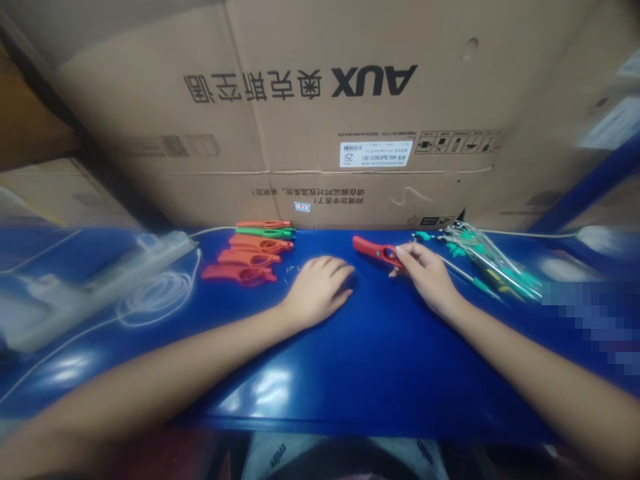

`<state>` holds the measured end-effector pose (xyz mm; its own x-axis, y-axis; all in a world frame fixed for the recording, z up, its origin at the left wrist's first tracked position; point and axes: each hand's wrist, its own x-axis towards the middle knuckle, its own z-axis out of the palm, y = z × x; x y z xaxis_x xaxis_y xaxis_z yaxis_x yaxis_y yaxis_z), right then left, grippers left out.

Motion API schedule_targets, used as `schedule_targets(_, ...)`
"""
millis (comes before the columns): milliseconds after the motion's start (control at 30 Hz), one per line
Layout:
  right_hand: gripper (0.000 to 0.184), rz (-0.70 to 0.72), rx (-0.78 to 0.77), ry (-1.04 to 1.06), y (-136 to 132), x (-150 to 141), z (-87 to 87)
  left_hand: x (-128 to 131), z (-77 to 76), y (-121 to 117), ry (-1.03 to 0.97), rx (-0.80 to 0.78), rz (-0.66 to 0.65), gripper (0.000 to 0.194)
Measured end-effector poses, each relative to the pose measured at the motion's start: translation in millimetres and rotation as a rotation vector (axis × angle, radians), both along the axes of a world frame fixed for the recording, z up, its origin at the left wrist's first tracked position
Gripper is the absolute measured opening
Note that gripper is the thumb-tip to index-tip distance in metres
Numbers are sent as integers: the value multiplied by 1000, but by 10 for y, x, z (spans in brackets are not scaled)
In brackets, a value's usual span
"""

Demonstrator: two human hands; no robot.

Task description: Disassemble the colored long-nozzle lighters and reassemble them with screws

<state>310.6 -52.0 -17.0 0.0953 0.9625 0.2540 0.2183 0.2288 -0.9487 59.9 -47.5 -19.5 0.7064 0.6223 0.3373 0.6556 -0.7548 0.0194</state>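
My right hand [425,273] pinches the near end of a red plastic handle piece [373,250] that lies on the blue table [380,353]. My left hand [320,287] rests palm down on the table with its fingers together and curled a little, holding nothing. Just left of it lies a stack of several orange-red handles [245,257] with one green handle [267,233] among them. To the right of my right hand is a heap of thin metal rods with green tips [487,260].
A large brown AUX cardboard box [320,107] stands along the table's back edge. A white power strip [125,267] with a coiled white cable [155,297] lies at the left. A blue shelf post [590,190] rises at the right.
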Motion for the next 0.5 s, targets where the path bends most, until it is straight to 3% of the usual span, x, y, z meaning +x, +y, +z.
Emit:
schedule_targets(133, 48, 32, -1, -41, 14, -7, -55, 81, 32, 144, 97, 59, 119, 17)
schedule_targets(267, 45, 116, 1, -97, 2, 13, -5, -127, 92, 261, 142, 98, 186, 11)
schedule_targets(500, 22, 593, 204, -669, -78, 160, 197, -564, 119, 354, 185, 136, 278, 15)
